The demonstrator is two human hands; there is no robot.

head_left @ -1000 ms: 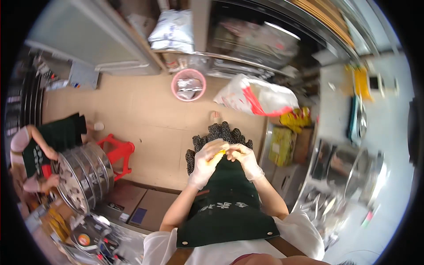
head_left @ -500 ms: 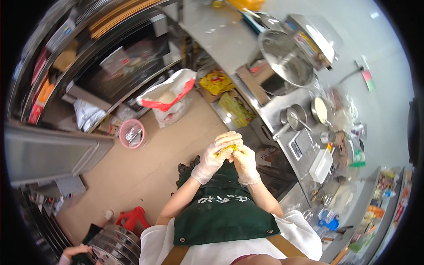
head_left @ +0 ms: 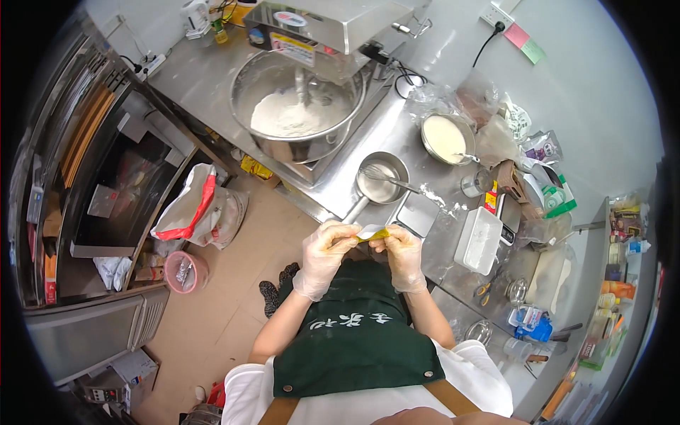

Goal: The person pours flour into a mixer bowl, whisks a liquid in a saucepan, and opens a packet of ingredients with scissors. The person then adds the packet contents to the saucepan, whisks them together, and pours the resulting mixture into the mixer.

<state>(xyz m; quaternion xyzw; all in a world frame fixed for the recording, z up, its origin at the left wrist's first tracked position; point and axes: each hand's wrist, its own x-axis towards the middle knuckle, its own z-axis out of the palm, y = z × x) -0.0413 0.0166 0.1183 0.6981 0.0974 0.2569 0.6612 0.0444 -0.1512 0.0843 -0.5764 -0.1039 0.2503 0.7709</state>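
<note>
Both hands wear clear plastic gloves and are raised in front of my dark green apron [head_left: 354, 319]. A small yellow-and-silver packet [head_left: 375, 234] is stretched between them. My left hand [head_left: 326, 256] pinches one end with thumb and fingers. The other end is gripped by my right hand [head_left: 402, 256]. What the packet contains is hidden. Just beyond my hands stands a saucepan [head_left: 381, 157] with a whisk [head_left: 391, 180] lying in it. A large mixer bowl [head_left: 297, 145] of white flour [head_left: 283, 115] sits under the mixer head [head_left: 319, 25].
On the steel counter [head_left: 453, 237] are a bowl of pale cream liquid [head_left: 444, 139], a white rectangular tub [head_left: 476, 241], a flat scale [head_left: 418, 214] and scissors [head_left: 484, 290]. An open white sack [head_left: 205, 212] and a pink bin [head_left: 185, 272] stand on the floor at left.
My view has swung right toward the counter and mixer. My hands, earlier close together around the yellow packet, have drawn apart, and the packet now shows stretched between them.
</note>
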